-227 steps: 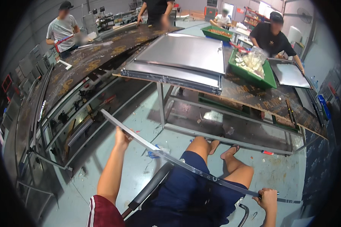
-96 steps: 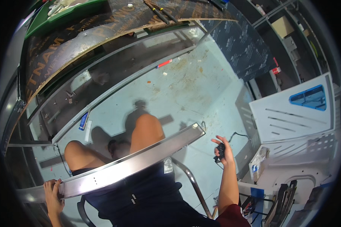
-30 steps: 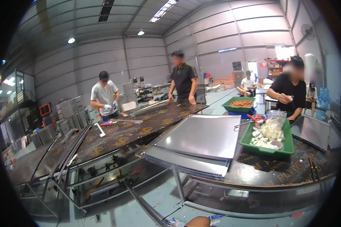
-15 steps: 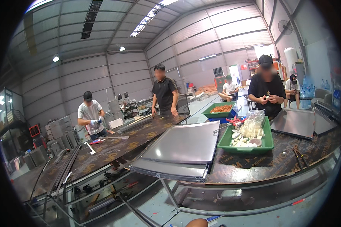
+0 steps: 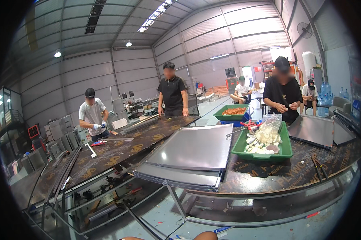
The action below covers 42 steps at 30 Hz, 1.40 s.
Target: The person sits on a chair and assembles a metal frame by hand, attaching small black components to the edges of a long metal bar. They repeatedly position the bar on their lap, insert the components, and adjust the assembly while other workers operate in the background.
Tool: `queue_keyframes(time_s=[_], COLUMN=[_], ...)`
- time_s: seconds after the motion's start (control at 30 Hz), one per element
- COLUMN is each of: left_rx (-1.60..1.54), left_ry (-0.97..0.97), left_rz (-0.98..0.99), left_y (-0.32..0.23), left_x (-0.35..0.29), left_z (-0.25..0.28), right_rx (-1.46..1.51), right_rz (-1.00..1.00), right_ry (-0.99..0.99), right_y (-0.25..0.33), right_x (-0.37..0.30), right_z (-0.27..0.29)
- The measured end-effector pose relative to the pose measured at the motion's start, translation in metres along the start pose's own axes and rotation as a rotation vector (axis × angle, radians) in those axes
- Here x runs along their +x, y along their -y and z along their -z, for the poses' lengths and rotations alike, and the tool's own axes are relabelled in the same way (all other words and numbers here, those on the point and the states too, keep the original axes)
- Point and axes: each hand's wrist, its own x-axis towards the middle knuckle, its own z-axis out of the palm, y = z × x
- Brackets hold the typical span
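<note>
A long, thin, dark metal strip [image 5: 142, 218] was seen slanting up from the lower edge, in front of the brown plywood workbench [image 5: 268, 176], which bore flat grey sheet-metal panels [image 5: 188, 154]. Neither hand was in view, so the fingers' state could not be told.
</note>
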Motion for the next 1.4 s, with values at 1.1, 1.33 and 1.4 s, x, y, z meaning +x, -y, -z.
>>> queue_keyframes(time_s=[1.1,1.33,1.4], left_rx=[-0.008,0.03,0.046], left_ry=[0.12,0.21,0.249], left_rz=[-0.023,-0.02,-0.009], left_y=[-0.01,-0.017,-0.019], left_x=[0.015,0.023,0.023], left_z=[0.0,0.002,0.003], right_rx=[0.011,0.014,0.013], right_rz=[-0.063,-0.064,-0.067], right_ry=[0.0,-0.012,-0.014], right_y=[-0.007,-0.007,-0.007], right_x=[-0.015,-0.018,-0.019], right_z=[0.003,0.004,0.004])
